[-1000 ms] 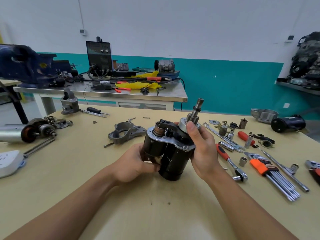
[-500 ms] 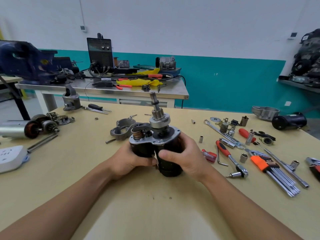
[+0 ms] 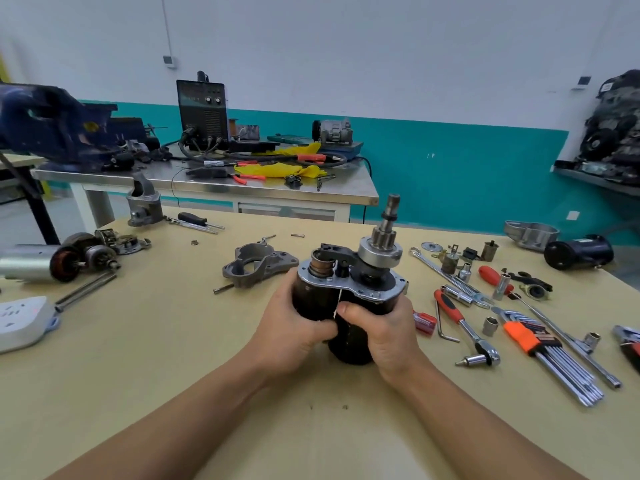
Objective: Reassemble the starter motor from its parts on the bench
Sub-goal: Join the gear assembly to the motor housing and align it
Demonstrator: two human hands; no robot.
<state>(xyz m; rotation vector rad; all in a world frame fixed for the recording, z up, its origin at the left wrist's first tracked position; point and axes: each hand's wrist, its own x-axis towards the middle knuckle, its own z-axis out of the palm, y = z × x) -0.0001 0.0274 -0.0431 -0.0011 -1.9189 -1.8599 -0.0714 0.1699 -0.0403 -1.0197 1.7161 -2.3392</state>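
Observation:
A black starter motor body (image 3: 349,299) stands upright on the tan bench (image 3: 173,341), its silver plate on top and its pinion shaft (image 3: 386,230) pointing up. My left hand (image 3: 291,327) grips the left cylinder of the body. My right hand (image 3: 384,330) grips the right cylinder, thumb across the front. A grey cast nose housing (image 3: 258,265) lies on the bench just behind and left of the motor.
Right of the motor lie a ratchet (image 3: 464,327), an orange hex key set (image 3: 543,355), sockets and wrenches. At the left edge are a second armature and motor (image 3: 52,261) and a white power strip (image 3: 20,320). A steel table (image 3: 207,185) stands behind.
The motor body has been turned upright and set down, the shaft swinging from tilted right, through a left lean, to nearly vertical. My right hand slid from the top plate down onto the body.

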